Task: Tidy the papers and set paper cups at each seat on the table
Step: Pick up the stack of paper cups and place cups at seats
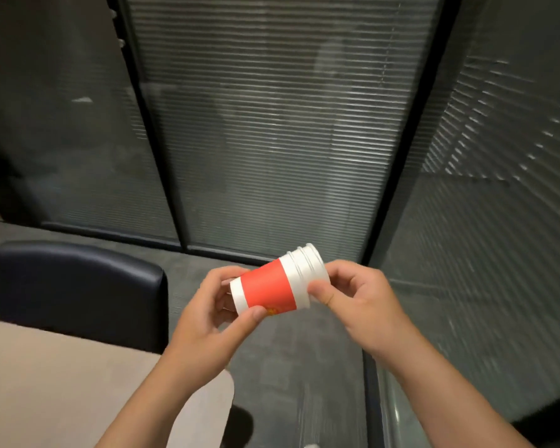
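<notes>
Both hands share the grip on a stack of paper cups (274, 284), held on its side in the air beyond the right corner of the tabletop (62, 383), over the grey floor (298, 367). Left hand (207, 321) curls around the base end, thumb pressed against the red band and fingers wrapped behind. Right hand (359, 299) pinches the white rims at the open end, thumb in front, fingers curled behind. Several nested rims show at that end, tilted up and to the right. A dark padded chair (75, 289) stands at the far edge of the tabletop, with glass panels and blinds (272, 124) behind.
</notes>
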